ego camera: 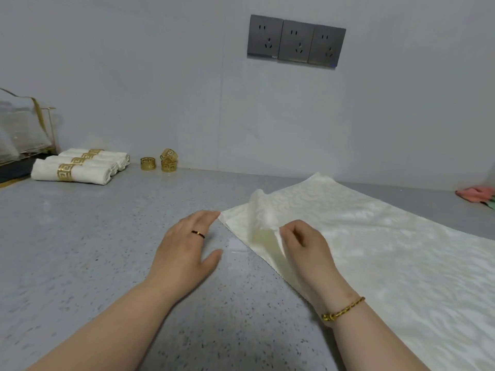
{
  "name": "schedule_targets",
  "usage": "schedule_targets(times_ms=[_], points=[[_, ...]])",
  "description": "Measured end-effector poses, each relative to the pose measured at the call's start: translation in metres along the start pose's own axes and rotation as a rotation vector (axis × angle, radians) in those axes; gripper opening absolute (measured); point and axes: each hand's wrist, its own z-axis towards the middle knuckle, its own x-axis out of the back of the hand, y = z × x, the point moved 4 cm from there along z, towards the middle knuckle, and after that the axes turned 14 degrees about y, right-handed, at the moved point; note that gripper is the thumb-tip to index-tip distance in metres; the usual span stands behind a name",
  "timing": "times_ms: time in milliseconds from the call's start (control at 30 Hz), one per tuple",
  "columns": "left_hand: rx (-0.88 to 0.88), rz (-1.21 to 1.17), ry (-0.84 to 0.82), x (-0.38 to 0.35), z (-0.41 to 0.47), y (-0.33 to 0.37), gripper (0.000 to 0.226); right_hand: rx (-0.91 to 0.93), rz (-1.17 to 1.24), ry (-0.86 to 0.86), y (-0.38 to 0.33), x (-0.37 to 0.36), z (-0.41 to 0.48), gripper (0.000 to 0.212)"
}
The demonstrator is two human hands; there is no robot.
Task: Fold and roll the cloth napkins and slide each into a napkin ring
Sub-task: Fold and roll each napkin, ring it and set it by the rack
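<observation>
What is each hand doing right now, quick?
Left hand: open, fingers straight, holding nothing, beside the cloth napkin.
Right hand: pinching the napkin's lifted edge.

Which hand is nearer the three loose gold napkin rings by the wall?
Left. The left hand is open above the grey speckled counter, in front of the loose gold napkin rings. The right hand is farther right, pinching the lifted edge of the cream cloth napkin.

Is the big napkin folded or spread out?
Spread: the napkin lies flat on the counter, and only its left edge is lifted, pinched by the right hand.
</observation>
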Motion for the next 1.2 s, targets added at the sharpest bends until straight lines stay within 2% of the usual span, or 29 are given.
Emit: schedule_targets(times_ms=[100,167,300,400,433,533,667,733,867,933,1000,1033,1100,1200], points=[[-0.192,0.110,-0.097,-0.011,-0.005,0.012,0.074,0.049,-0.004,-0.177,-0.007,-0.015,-0.014,0.026],[-0.279,0.124,-0.125,-0.018,-0.009,0.019,0.076,0.094,-0.016,-0.262,-0.010,-0.023,-0.019,0.024],[-0.353,0.076,-0.069,-0.026,-0.009,0.017,0.042,0.130,-0.056,-0.358,-0.012,-0.028,-0.024,0.024],[-0.295,0.061,-0.108,-0.025,-0.007,0.011,0.034,0.113,-0.050,-0.378,-0.019,-0.025,-0.029,0.009],[-0.269,0.049,-0.133,-0.024,-0.008,0.010,0.033,0.134,-0.104,-0.409,-0.020,-0.026,-0.032,0.013],[-0.259,0.036,-0.195,-0.024,-0.009,0.009,0.029,0.332,-0.410,-0.498,-0.024,-0.033,-0.044,0.045],[-0.231,0.121,-0.200,-0.018,-0.005,0.007,0.027,0.478,-0.639,-0.394,-0.028,-0.035,-0.046,0.040],[-0.211,0.169,-0.151,-0.009,-0.003,0.008,0.021,0.555,-0.675,-0.309,-0.023,-0.031,-0.045,0.040],[-0.198,0.206,-0.045,0.013,-0.002,0.010,0.033,0.616,-0.815,-0.210,-0.021,-0.004,-0.048,0.048],[-0.219,0.146,0.026,0.022,-0.003,0.009,0.034,0.588,-0.863,-0.201,-0.017,0.013,-0.053,0.049],[-0.194,0.107,0.070,0.037,-0.004,0.007,0.033,0.466,-0.871,-0.252,-0.024,0.040,-0.062,0.039],[-0.176,0.094,0.087,0.042,-0.005,0.004,0.034,0.463,-0.848,-0.235,-0.027,0.050,-0.061,0.035],[-0.134,0.036,0.115,0.055,-0.010,-0.001,0.035,0.443,-0.782,-0.207,-0.025,0.065,-0.063,0.044],[0.125,-0.111,0.094,0.081,-0.019,-0.012,0.026,0.388,-0.740,-0.234,-0.033,0.071,-0.068,0.042]])
